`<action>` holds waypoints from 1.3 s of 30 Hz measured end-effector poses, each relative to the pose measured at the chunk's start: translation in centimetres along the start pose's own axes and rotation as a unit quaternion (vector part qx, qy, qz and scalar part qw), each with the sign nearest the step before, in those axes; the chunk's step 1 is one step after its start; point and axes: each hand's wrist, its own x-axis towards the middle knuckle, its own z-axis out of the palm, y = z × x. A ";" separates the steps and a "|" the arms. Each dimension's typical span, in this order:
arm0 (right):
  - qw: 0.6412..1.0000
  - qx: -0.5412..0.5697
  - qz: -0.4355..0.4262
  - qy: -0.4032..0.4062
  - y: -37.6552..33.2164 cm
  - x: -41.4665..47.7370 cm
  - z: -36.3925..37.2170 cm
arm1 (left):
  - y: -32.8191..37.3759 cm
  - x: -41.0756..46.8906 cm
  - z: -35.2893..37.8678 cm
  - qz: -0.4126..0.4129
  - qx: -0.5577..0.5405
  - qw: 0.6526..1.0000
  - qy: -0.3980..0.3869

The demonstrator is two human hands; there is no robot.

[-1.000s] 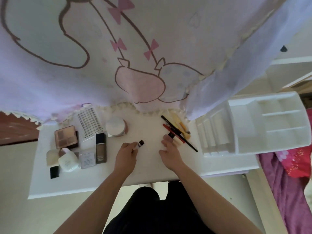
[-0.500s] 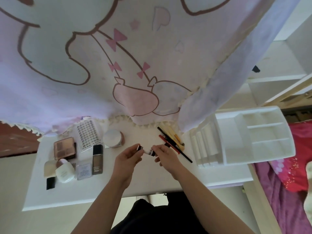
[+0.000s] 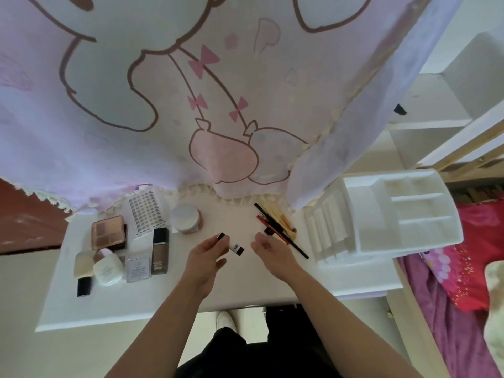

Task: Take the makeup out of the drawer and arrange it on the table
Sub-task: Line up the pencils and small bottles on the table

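A small white table (image 3: 245,282) stands against a hanging curtain (image 3: 245,77), pale violet and pink with a cartoon drawing, and the fringe of the curtain touches the back edge of the table. At the right end of the table stands a white plastic organizer (image 3: 354,203) with several compartments. Beside it, further right, is a bed with a red and purple cover (image 3: 463,274).

The left hand (image 3: 207,257) is above the middle of the table and pinches a small white tube (image 3: 234,245) with dark ends between the thumb and fingertips. The right hand (image 3: 272,249) is just beside it, apart from the tube, with the fingers loosely bent and grasping nothing.

Near the right hand lie a black pencil (image 3: 294,244), a red pencil (image 3: 272,229) and a yellow-handled brush (image 3: 282,218), all slanted and close together, between the hand and the organizer. On the left part of the table the things stand in a tight group: an eyeshadow palette (image 3: 107,231), a sticker sheet (image 3: 146,211), a brown foundation bottle (image 3: 160,251), a round jar (image 3: 186,218), a white compact (image 3: 107,270), a small clear box (image 3: 138,268) and a black tube (image 3: 84,286).

The front strip of the table, along the whole near edge, is bare, and so is the middle under the hands. The left group is near the left edge but not over it.
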 end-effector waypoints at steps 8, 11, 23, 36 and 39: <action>0.914 -0.404 -0.018 0.002 2.8 5.2 -3.6 | -2.1 3.8 -0.2 -0.017 0.071 0.995 0.070; 0.895 -0.445 -0.028 -0.006 4.0 6.8 -4.1 | -2.7 4.8 -0.7 -0.025 0.099 0.991 0.089; 0.872 -0.437 -0.218 0.036 5.8 10.3 4.0 | -3.0 7.2 -3.8 0.009 0.158 0.976 0.152; 0.948 -0.236 -0.196 0.084 -0.1 6.3 6.5 | -0.4 3.8 -5.7 0.028 0.124 0.988 0.090; 0.999 -0.001 -0.048 0.017 -2.2 3.2 4.4 | 0.1 2.7 -4.2 0.034 0.099 0.994 0.028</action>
